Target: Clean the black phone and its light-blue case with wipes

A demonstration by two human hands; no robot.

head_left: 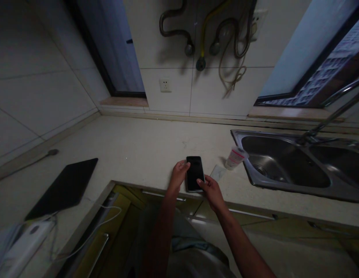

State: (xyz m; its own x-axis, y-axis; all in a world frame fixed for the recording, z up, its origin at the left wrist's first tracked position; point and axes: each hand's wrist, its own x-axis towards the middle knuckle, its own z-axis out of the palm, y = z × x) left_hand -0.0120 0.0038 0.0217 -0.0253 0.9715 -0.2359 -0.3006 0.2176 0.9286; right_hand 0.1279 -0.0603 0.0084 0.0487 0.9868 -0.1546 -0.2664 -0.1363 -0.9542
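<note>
A black smartphone with a dark screen is held upright between my two hands, over the front edge of the counter. My left hand grips its upper left side, thumb resting on the screen's edge. On the lower right side, my right hand is closed around it with the thumb lying over the screen. Fingers behind the phone are hidden. Just right of the phone, a flat pale piece lies on the counter; I cannot tell what it is. Beyond it stands a clear plastic cup with pink markings.
The light countertop runs along the tiled wall. A double steel sink with a faucet is at right. At left lie a flat black panel, a white device and a white cable. Hoses hang above a wall socket.
</note>
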